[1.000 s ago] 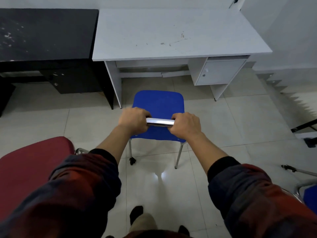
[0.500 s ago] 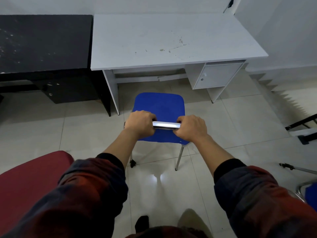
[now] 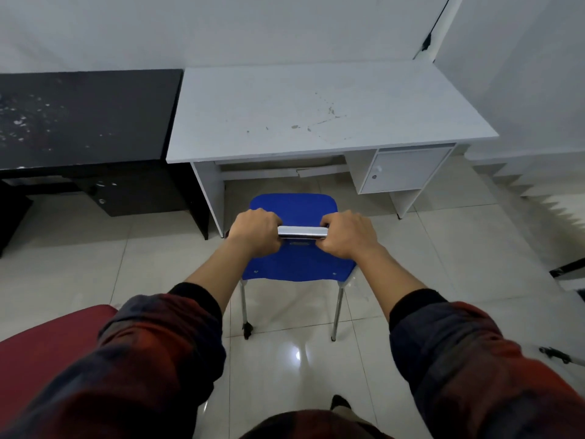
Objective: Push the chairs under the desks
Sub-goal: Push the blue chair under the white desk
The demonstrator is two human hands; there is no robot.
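Note:
A blue chair [image 3: 292,205] with chrome legs stands on the tiled floor just in front of the white desk [image 3: 316,112]. Its front seat edge lies close to the desk's knee opening. My left hand [image 3: 254,231] and my right hand [image 3: 348,234] both grip the chrome top bar [image 3: 300,232] of the chair's backrest, one at each end. A red chair [image 3: 47,350] shows at the lower left, partly hidden by my left sleeve.
A black desk [image 3: 85,112] stands to the left, flush against the white one. The white desk has a cupboard [image 3: 402,169] on its right side. Dark metal parts [image 3: 566,267] lie at the right edge. A white wall stands behind the desks.
The blue chair has moved forward towards the white desk with both hands on its bar. I have stepped closer, and the desks fill more of the view.

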